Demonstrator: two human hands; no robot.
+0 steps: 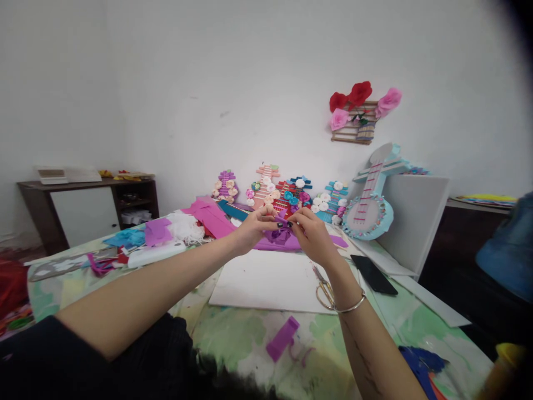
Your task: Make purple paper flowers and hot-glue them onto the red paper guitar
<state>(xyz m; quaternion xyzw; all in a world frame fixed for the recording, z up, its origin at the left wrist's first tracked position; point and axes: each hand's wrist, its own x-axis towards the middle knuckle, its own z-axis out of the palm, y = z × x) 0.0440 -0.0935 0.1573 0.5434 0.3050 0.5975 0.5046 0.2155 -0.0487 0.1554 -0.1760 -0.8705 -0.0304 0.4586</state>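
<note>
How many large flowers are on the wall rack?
4: the upper-left red flower, top-middle red flower, right-hand pink flower and lower-left pink flower. Any behind these would be hidden.

My L hand point(256, 229) could pass twd me o/ board point(262, 283); scissors point(329, 295) in way at R, then phone point(373, 274); guitar point(368, 208) blocks back R.

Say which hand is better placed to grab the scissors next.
Probably the right hand: the scissors lie on the white board, nearer to it than to the left hand. Both hold purple paper, though.
</note>
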